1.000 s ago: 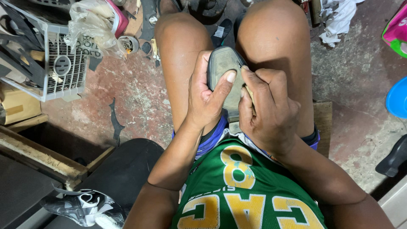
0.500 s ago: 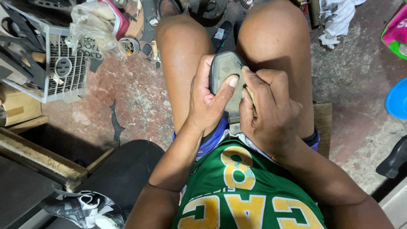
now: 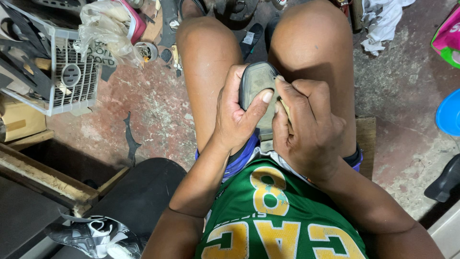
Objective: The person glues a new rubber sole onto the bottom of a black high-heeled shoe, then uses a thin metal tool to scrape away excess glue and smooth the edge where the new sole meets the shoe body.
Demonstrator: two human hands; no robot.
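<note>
I sit with bare knees apart, wearing a green jersey with yellow figures. My left hand (image 3: 235,112) grips a grey, rounded shoe sole (image 3: 256,84) between my knees, the thumb lying across its face. Closed at the sole's right edge is my right hand (image 3: 306,127), pressing a small pale piece against it; what that piece is I cannot make out. The lower part of the sole is hidden behind both hands.
A white plastic crate (image 3: 67,79) with dark parts and a crumpled plastic bag (image 3: 103,29) stands at upper left. A wooden beam (image 3: 43,175) and a black-and-white shoe (image 3: 93,235) lie lower left. White cloth (image 3: 383,24), a blue tub (image 3: 449,112) and a dark shoe (image 3: 443,180) are on the right.
The view has shifted slightly. My left thumb has slid a little across the sole's face while my right hand stays pressed at its right edge.
</note>
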